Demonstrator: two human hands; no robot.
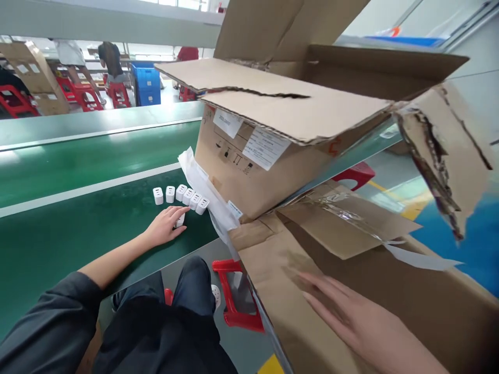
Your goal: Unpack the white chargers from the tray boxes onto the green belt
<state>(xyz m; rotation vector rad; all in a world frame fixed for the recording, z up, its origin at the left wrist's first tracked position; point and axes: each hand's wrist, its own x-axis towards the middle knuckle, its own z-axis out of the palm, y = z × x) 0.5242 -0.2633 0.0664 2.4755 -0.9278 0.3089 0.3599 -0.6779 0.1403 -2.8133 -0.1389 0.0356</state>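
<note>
My left hand [166, 226] rests on the green conveyor belt [58, 228] with its fingers curled around a small white plug-like part [180, 222]. Just beyond it stands a row of several white parts [181, 195]. My right hand [351, 317] lies flat, fingers stretched out, on the flap of a large brown cardboard box [351, 244] at the lower right; it is blurred by motion and holds nothing.
A second open cardboard box [280, 135] with labels sits on the belt's edge, a white plastic bag [202, 192] hanging from it. Red stools [237, 301] stand on the floor by my knees. Other people, red stools and a blue crate [147, 83] are in the background.
</note>
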